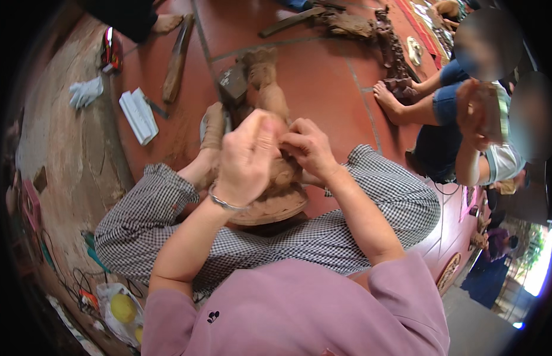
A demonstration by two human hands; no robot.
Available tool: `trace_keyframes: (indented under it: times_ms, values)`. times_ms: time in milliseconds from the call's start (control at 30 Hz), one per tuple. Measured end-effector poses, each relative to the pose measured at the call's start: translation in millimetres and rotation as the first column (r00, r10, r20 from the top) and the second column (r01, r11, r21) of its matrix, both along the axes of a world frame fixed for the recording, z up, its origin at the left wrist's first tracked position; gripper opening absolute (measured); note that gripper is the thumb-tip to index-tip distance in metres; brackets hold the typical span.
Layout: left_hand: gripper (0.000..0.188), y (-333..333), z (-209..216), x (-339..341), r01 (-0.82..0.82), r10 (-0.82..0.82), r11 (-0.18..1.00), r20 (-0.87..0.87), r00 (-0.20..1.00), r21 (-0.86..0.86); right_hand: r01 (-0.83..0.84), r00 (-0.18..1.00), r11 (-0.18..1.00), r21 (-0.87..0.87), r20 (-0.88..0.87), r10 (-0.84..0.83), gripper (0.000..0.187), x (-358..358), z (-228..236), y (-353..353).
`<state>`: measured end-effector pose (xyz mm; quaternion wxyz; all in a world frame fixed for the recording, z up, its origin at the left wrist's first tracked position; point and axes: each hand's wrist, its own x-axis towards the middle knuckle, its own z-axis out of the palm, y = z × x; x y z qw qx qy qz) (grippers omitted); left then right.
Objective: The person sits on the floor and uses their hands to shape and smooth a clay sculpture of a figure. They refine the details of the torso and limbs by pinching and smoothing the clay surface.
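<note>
A brown carved wooden figure (267, 83) lies between my legs, its broad rounded base (270, 210) toward me. My left hand (247, 155), with a silver bracelet at the wrist, is closed over the middle of the carving and slightly blurred. Whatever it grips is hidden by the hand itself. Just to its right, my right hand (308, 145) bends its fingers inward against the carving, fingertips pressed together. Anything between them is too small or covered to make out. A dark block (233, 86) sits against the figure's left side.
On the red tiled floor (323, 71) at the left lie a wooden club-like tool (178, 59) and a folded white paper (138, 115). A pale glove (86, 92) rests farther left. Rough wood pieces (347, 25) are at the back. Another person's bare foot (388, 104) is at the right.
</note>
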<state>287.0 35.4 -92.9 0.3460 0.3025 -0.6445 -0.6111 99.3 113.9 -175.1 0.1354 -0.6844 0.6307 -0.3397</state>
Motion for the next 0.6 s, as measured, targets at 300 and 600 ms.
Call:
trace_keyframes:
  times_ms: [300, 600]
  values:
    - [0.109, 67.5, 24.4, -136.2, 0.254, -0.31, 0.93, -0.197, 0.93, -0.266, -0.006, 0.997, 0.999, -0.037, 0.079, 0.009, 0.033, -6.4, -36.5, 3.7]
    - [0.12, 70.6, 11.8, -209.4, 0.381, -0.285, 0.922, -0.774, 0.566, -0.061, 0.017, 0.977, 0.997, -0.081, 0.211, 0.001, 0.025, 20.6, -6.0, -2.2]
